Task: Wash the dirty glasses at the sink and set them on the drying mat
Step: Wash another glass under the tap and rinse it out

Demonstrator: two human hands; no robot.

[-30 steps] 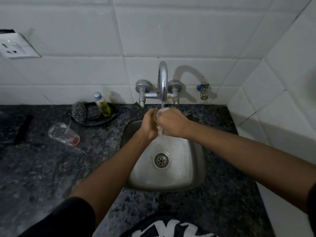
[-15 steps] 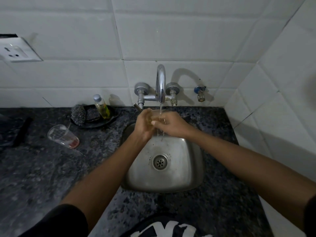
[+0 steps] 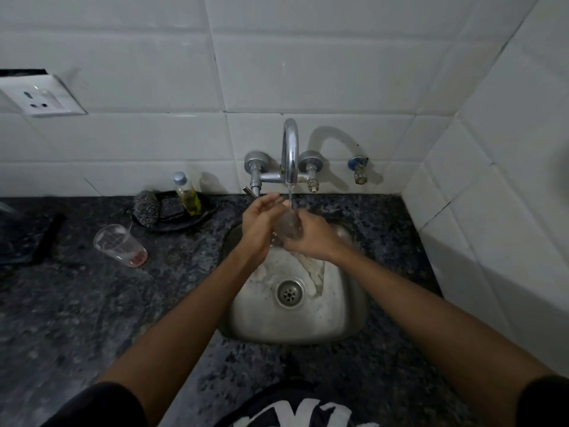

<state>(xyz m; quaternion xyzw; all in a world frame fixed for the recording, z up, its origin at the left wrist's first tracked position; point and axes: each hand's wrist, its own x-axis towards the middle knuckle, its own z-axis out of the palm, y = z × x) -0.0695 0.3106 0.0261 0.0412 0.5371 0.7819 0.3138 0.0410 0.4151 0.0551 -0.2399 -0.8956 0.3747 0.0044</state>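
We are at a dark speckled stone counter [image 3: 92, 318] set into a corner of white wall tiles, with a small steel sink [image 3: 338, 312] in it. The glass being washed [image 3: 288, 224] is over the basin under the tap's [image 3: 290, 149] running stream; our right hand [image 3: 311, 238] is curled round it from the right, while our left hand [image 3: 261, 224] cups its other side, fingers bent against the wet wall. We judge the main risk to be a slip: wet clear glass in wet hands could drop onto the steel or knock the spout just above it. A second glass [image 3: 120, 245], with a reddish residue at its bottom, lies tilted on the counter to the left, still unwashed. Behind it, a dark dish [image 3: 203, 215] holds a scrubber [image 3: 146, 208] and a small bottle of yellow liquid [image 3: 187, 194]. We can read no label there; white lettering on the shirt [image 3: 295, 414] is cut off.
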